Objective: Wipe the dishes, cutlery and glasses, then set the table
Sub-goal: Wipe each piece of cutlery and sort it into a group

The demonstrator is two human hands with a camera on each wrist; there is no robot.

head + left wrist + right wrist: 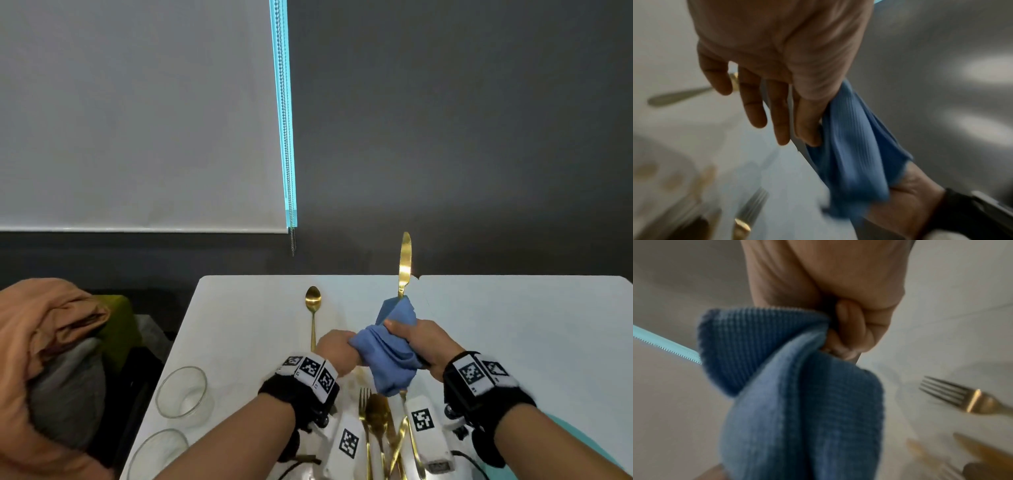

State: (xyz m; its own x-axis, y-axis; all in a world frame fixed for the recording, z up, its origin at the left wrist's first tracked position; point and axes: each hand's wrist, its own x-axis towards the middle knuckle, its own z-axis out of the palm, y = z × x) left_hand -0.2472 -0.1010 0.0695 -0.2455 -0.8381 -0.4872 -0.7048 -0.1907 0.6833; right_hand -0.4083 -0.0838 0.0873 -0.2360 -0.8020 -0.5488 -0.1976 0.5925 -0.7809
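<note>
Between the two hands, above the counter point(513, 325), a gold knife point(405, 263) points away, wrapped in a blue cloth point(387, 353). The right hand point(424, 342) grips cloth and knife; the left hand point(337, 349) pinches the cloth's other end. A gold spoon point(313, 305) lies just beyond the left hand.

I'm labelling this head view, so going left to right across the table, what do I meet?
Two empty glasses → gold spoon → left hand → blue cloth, gold knife sticking out of it → right hand.
</note>
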